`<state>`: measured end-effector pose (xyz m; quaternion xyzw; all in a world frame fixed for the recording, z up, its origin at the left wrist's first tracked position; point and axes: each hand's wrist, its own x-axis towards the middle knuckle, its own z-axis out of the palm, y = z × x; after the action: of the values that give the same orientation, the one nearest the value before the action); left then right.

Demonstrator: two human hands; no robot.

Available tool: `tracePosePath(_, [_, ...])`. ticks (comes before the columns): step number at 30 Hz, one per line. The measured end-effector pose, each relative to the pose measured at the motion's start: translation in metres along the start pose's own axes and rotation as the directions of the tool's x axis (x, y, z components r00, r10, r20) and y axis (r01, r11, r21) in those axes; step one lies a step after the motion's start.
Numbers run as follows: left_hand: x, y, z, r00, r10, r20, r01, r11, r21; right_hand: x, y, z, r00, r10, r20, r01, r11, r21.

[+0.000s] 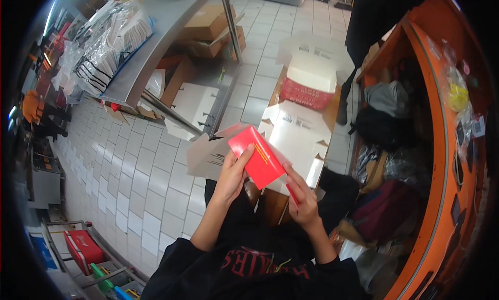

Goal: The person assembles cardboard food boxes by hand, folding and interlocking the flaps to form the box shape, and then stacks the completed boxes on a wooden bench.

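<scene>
Red carton point(257, 157) held above the wooden bench point(331, 108), by its near left edge
Left hand point(234, 175) clasps it, thumb on top; right hand point(303, 198) pinches its right side; an open box point(305, 96) stands toward the far end

One fisheye view looks steeply down from the person's head, facing forward past the bare left hand point(234, 172) and bare right hand point(304, 202), both near, mid-frame, toward white rectangular floor tiles point(257, 106) reaching the upper edge.
</scene>
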<state>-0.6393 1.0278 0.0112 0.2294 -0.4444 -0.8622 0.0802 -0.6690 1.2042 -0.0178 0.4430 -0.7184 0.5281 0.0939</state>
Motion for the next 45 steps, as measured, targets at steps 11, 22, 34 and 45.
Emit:
tracePosePath(11, [0.0,-0.025,0.013,0.981,0.152,-0.124,-0.156,0.987,-0.026,0.025,-0.022,-0.001,0.976,0.142,0.168,-0.098,0.964,-0.247])
tracePosePath(22, [-0.004,-0.007,0.028,0.992,0.122,-0.033,-0.124,0.989,-0.085,0.021,-0.024,-0.009,0.983,0.138,0.12,-0.107,0.967,-0.233])
tracePosePath(34, [-0.023,-0.039,0.039,0.988,0.112,-0.103,-0.134,0.962,-0.237,0.016,-0.014,-0.01,0.984,0.18,0.001,-0.175,0.955,-0.238])
tracePosePath(45, [-0.016,-0.026,0.012,0.954,-0.088,0.287,0.02,0.972,0.232,0.01,-0.01,-0.022,0.916,0.398,-0.052,-0.401,0.915,-0.049])
